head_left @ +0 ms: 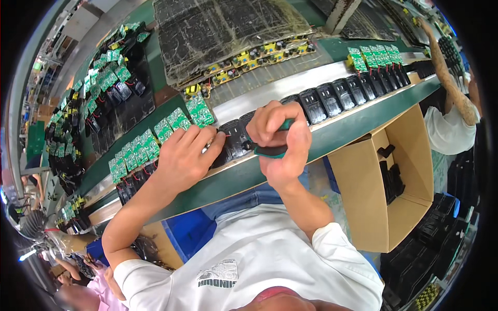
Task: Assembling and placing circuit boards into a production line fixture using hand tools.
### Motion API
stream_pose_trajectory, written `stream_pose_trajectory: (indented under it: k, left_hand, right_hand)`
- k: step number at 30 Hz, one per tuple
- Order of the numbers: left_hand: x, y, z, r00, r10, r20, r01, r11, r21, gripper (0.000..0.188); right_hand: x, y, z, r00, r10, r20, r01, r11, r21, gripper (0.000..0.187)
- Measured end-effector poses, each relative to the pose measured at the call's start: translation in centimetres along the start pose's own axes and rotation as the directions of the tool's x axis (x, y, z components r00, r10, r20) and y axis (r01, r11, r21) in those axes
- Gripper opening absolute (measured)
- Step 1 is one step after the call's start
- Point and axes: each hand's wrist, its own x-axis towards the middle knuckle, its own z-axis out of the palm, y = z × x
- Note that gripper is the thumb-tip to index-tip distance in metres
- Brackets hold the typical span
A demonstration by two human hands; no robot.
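My right hand [285,137] is closed round a small tool with dark green handles [272,152], which looks like a pair of pliers. Its tip points left, close to a black plastic housing [236,139] on the strip in front of me. Over the left part of that housing, the fingers of my left hand [188,155] are pinched together. A short bit of red wire shows by their tips, but what they grip is hidden. Green circuit boards [177,119] stand in a row beyond my left hand, with black housings below them.
More black housings [328,98] line the strip to the right, some with green boards [374,57]. A dark slab [228,36] lies over yellow-and-black components at the back. An open cardboard box [363,181] holding black parts stands at right. Another person's arm [447,78] reaches in there.
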Motion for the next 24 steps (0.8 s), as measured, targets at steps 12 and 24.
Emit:
stream_pose_trajectory:
  k: [12, 24]
  left_hand:
    - [-0.6, -0.1, 1.3, 0.997, -0.017, 0.081, 0.016, 1.000, 0.007, 0.032]
    - [0.2, -0.8, 1.1, 0.986, 0.057, 0.156, -0.055, 0.998, -0.018, 0.026]
  right_hand:
    - [-2.0, 0.8, 0.5, 0.992, -0.122, 0.042, 0.128, 0.979, -0.157, 0.032]
    - [-1.5, 1.3, 0.7, 0.988, -0.148, 0.048, 0.155, 0.967, -0.203, 0.032]
